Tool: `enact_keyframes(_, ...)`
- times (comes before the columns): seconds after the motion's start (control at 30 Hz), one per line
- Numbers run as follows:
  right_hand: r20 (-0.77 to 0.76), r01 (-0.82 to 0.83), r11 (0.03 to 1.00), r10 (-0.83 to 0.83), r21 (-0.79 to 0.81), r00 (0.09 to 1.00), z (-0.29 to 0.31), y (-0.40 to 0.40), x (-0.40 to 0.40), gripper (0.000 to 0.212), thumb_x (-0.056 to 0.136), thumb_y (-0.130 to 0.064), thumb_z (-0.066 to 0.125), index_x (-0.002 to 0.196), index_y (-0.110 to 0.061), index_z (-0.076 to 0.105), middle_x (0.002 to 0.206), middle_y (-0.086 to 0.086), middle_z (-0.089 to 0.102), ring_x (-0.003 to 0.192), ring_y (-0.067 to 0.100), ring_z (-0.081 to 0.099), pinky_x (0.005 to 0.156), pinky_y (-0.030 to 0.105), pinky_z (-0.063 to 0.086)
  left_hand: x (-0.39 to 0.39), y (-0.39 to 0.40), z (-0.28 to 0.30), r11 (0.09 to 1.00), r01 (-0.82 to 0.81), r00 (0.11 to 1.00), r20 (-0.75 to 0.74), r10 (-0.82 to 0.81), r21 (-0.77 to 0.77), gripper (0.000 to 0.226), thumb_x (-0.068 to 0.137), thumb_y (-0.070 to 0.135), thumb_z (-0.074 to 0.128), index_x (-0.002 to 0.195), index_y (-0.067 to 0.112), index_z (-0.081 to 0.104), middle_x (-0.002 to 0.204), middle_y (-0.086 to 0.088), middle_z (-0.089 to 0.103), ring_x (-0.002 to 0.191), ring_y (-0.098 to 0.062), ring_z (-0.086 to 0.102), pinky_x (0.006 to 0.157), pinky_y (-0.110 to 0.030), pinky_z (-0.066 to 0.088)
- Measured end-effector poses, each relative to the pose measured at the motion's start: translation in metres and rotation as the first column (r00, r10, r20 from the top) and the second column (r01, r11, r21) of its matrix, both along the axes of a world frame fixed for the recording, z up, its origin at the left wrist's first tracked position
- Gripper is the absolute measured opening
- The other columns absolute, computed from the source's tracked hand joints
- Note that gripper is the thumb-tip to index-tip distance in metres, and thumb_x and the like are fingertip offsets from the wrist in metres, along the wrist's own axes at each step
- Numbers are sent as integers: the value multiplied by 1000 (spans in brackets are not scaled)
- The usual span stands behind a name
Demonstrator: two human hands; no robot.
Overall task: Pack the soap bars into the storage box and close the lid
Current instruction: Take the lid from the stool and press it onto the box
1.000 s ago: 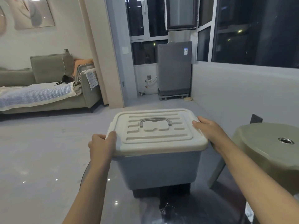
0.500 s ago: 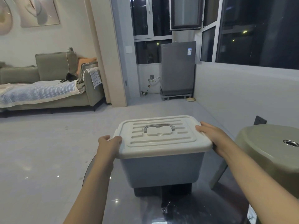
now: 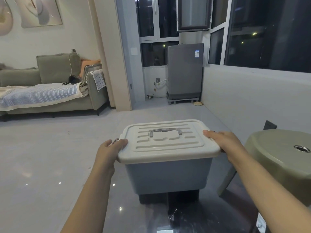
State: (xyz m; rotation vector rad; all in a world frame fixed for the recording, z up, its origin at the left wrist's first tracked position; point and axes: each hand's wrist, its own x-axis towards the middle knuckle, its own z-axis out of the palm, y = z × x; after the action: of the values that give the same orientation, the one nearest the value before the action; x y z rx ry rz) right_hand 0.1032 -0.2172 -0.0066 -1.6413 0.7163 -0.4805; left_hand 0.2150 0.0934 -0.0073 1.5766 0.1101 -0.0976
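The storage box (image 3: pixel 168 175) stands on a dark glossy table (image 3: pixel 193 216), just left of the olive-green stool (image 3: pixel 282 158). Its body is pale blue-grey plastic, narrowing toward a dark base. The lid (image 3: pixel 168 145) sits on top, cream-white with raised horizontal ribs and rounded corners (a grey handle (image 3: pixel 165 132) lies folded flat at its middle). The left hand (image 3: pixel 111 149) grips the lid's left edge, thumb on top and fingers curled round the rim. The right hand (image 3: pixel 223 142) grips the lid's right edge, fingers laid over the top and wrapped past the rim. Beyond the box a grey washing machine (image 3: pixel 185 73) stands by the windows.
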Motion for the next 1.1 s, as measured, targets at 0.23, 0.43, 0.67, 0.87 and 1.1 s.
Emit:
enact_keyframes(0.23,105,-2,999,6,-37,994,1,8,-3,25,78,-21,69,92,0,68,88,16,68,78,26,60,69,33,41,-4,-5,3,998,8,999,38,-6,-59,10,80,8,67,87,1,67,87,-12,66,66,-22,59,59,-30,44)
enact_keyframes(0.43,140,-6,999,-1,45,990,-2,9,2,25,82,-13,63,98,6,62,87,17,65,79,26,57,72,36,41,-3,-11,2,1000,-13,996,89,15,-23,8,84,6,59,76,2,61,82,-14,57,70,-24,52,56,-29,37)
enact_keyframes(0.67,125,58,985,-38,-163,991,0,12,6,33,83,-8,57,107,15,56,112,36,57,73,27,52,71,29,30,-1,-14,1,989,-33,973,231,-1,144,7,82,5,53,81,11,56,77,-10,45,72,-21,39,65,-33,29)
enact_keyframes(0.87,103,56,982,-38,-181,994,-4,9,8,33,83,-12,57,104,14,55,111,35,58,72,23,48,70,30,31,1,-14,-1,984,-26,972,235,-16,176,8,85,6,52,77,9,52,76,-12,41,72,-22,35,66,-35,25)
enact_keyframes(1.1,172,20,995,-3,-95,985,2,10,21,13,85,-13,59,87,-6,68,106,21,68,81,23,58,75,33,42,15,-21,3,993,-9,977,212,-16,115,8,85,5,52,80,11,51,80,-9,41,74,-22,34,61,-31,23)
